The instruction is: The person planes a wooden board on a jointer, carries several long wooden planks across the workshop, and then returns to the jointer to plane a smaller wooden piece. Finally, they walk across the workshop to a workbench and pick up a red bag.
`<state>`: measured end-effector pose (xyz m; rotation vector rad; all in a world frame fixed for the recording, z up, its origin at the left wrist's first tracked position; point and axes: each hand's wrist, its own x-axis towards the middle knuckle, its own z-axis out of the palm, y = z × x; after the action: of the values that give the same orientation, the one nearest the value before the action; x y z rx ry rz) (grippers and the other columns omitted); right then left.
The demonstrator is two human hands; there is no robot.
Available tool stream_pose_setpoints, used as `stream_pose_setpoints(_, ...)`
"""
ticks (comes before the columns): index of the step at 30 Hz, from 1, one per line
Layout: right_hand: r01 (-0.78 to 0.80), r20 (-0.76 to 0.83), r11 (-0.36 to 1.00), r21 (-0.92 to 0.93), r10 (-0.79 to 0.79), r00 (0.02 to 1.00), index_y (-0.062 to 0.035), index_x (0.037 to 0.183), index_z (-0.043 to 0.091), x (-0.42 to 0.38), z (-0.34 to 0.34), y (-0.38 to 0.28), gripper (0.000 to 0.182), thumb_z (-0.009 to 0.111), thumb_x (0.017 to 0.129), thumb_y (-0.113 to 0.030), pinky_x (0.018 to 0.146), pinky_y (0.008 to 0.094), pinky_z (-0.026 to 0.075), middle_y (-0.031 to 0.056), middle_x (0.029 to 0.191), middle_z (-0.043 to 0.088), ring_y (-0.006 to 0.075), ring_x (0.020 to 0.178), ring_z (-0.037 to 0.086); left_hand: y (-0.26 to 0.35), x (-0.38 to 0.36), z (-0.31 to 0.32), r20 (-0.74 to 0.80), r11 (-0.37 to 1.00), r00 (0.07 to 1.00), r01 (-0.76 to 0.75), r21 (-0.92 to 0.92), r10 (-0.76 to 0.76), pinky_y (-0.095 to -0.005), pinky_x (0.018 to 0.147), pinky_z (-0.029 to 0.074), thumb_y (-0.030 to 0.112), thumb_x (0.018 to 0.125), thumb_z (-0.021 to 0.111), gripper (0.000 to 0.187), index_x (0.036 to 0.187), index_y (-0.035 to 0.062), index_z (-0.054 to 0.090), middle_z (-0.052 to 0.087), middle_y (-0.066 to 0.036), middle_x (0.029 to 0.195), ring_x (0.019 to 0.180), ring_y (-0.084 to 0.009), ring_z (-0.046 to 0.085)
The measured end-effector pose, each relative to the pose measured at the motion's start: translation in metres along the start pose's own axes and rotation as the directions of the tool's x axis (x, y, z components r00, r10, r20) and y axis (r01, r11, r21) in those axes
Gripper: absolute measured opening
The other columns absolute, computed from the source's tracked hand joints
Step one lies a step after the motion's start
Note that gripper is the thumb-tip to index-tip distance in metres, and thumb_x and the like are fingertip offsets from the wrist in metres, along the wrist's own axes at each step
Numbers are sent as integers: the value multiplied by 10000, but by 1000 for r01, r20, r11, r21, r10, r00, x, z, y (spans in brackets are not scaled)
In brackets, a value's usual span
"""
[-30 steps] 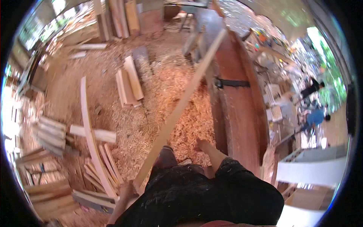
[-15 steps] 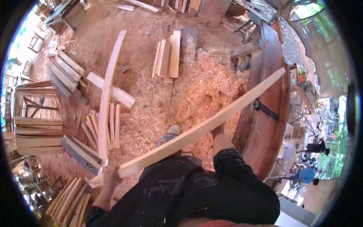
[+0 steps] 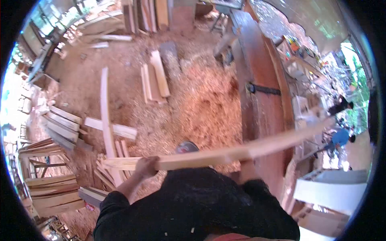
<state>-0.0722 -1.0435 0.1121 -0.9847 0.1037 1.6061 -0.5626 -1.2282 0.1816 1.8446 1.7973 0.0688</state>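
Note:
A long, pale wooden plank [image 3: 201, 159] spans the view in front of my body, nearly level, with its right end blurred. My left hand [image 3: 147, 166] is closed around it near its left end. Farther right, my right hand [image 3: 247, 160] holds the plank from below; it is smeared by motion and partly hidden behind the wood. Beyond the plank's right half stands a large reddish-brown wooden bench [image 3: 263, 108] with a dark metal bar [image 3: 265, 89] across it.
Wood shavings [image 3: 209, 116] cover the ground. Another long plank [image 3: 105, 108] lies to the left, across a shorter board [image 3: 120, 130]. Stacked boards [image 3: 153, 82] lie ahead, and more stacks [image 3: 52, 193] stand at left. A person in blue [image 3: 339, 137] is far right.
The plank has swung: its left end has come up and its right end has dropped, past the bench's far side. Both hands moved with it, still holding. The head view has turned too.

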Motion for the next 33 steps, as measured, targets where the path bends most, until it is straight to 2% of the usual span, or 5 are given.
stream_pose_setpoints(1,6,-32,1000,12,-5,999,-108,1007,618,-10,-22,-5,463,525,971,-560,786,526,545,84,888,615,300,876,625,-21,6,24,-175,982,971,-178,-57,165,-478,844,585,194,714,752,467,1170,136,671,745,-137,1086,967,-359,728)
stream_pose_setpoints(16,369,-491,841,395,-146,859,-115,1143,615,-188,-287,-3,555,453,980,-621,782,570,546,136,1004,659,350,929,656,156,135,-23,324,720,744,-660,215,585,-460,945,535,234,788,774,462,1244,230,696,734,-29,1245,1114,-257,709)
stream_pose_setpoints(21,587,-572,621,520,-258,779,-117,1188,614,-214,-324,19,592,429,984,-641,781,584,546,153,1043,673,366,947,667,232,167,-13,510,595,657,-743,308,556,-501,919,526,231,830,712,372,1202,229,704,751,-45,1159,1050,-299,713)
stream_pose_setpoints(28,776,-750,296,557,-222,623,-121,1252,613,-226,-319,37,647,395,988,-670,779,605,546,177,1097,693,390,972,681,275,228,8,427,371,501,-859,354,753,-533,971,494,441,717,840,574,1160,101,705,717,-145,1139,1095,-323,670)
stream_pose_setpoints(33,786,-768,168,595,-171,618,-92,1547,398,-232,-284,15,897,142,1009,-762,1195,639,309,170,1544,482,413,1421,438,334,280,19,634,488,544,-825,285,550,-491,921,528,485,600,932,715,1128,59,709,735,-150,1066,1035,-346,692)
